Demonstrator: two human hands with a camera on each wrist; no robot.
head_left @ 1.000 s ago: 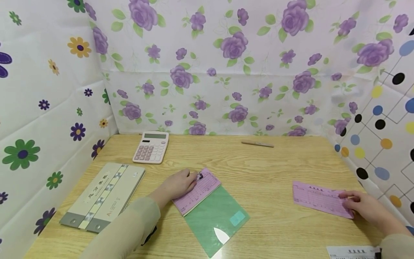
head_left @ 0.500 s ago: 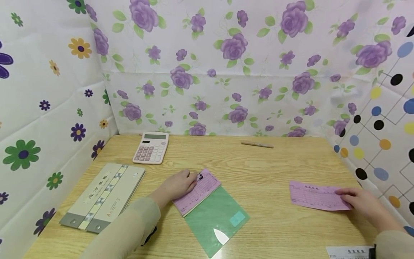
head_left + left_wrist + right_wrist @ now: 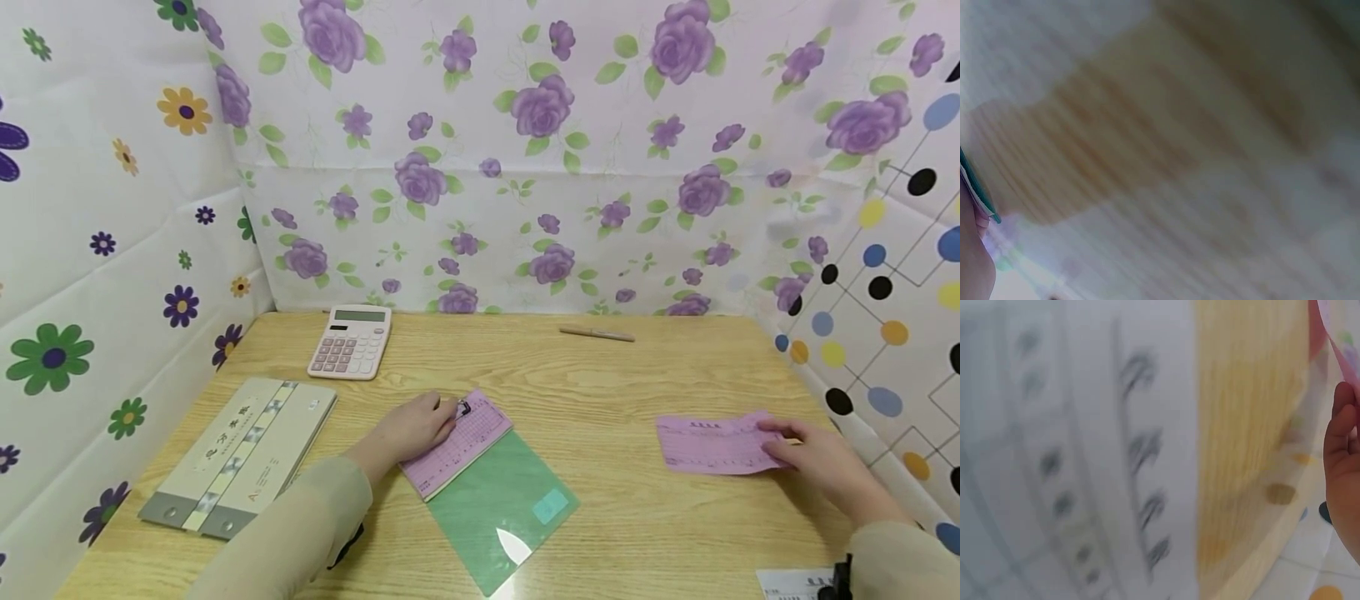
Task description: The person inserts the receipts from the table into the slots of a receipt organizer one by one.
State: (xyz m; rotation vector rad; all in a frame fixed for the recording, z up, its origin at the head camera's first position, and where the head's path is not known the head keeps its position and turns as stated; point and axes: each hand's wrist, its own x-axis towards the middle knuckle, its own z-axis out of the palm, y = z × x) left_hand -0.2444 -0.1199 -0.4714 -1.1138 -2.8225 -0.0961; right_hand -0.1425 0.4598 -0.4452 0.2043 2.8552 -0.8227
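In the head view my left hand (image 3: 423, 429) holds a stack of pink printed slips (image 3: 457, 450) at its upper left edge. The fingers lie by a black clip (image 3: 464, 409) on the stack. Beneath the slips, a green folder (image 3: 495, 508) with a pale blue label lies slanted on the table. My right hand (image 3: 817, 462) pinches one pink slip (image 3: 705, 446) by its right end, between thumb and fingers. In the right wrist view a strip of that pink slip (image 3: 1338, 350) rises above the fingers. The left wrist view is blurred, with the folder's green edge (image 3: 982, 194) at the left.
A pink calculator (image 3: 350, 342) lies at the back left, behind a beige ledger binder (image 3: 240, 454). A brown pen (image 3: 597, 334) is near the table's back edge. Below my right wrist lies a white printed slip (image 3: 791, 583). Patterned cloth walls (image 3: 487, 242) enclose the table.
My right hand has moved left and slightly away from me, carrying the pink slip with it. My left hand, the stack and the green folder have stayed in place.
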